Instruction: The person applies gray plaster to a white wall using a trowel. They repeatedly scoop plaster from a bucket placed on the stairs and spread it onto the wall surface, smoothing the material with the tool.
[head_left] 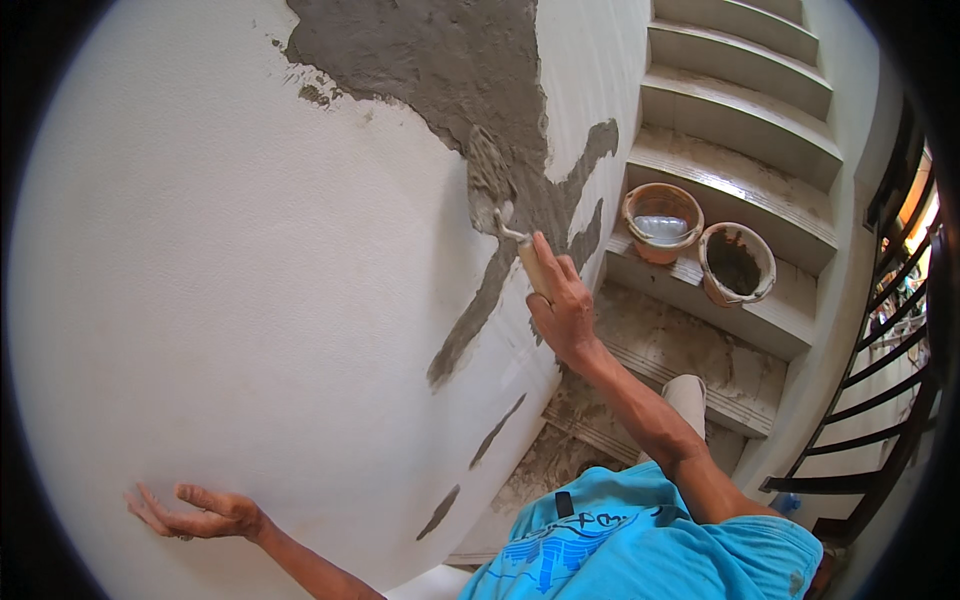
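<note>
My right hand (pixel 566 310) is closed round the wooden handle of a trowel (pixel 490 180). The trowel's blade is smeared with grey mortar and lies against the wall, at the edge of a wide patch of wet-looking grey mortar (pixel 450 60). Narrower grey strips run down from that patch across the white wall (pixel 300 290). At the lower left, my left hand (pixel 205 513) holds nothing, its fingers apart and its palm turned up close to the wall. Whether that hand touches the wall I cannot tell.
Two buckets stand on a stair step to the right: one (pixel 662 222) with a clear plastic bottle inside, the other (pixel 737 264) with grey mortar. Stained stairs (pixel 735 160) climb away beyond them. A dark metal railing (pixel 875 400) bounds the right side.
</note>
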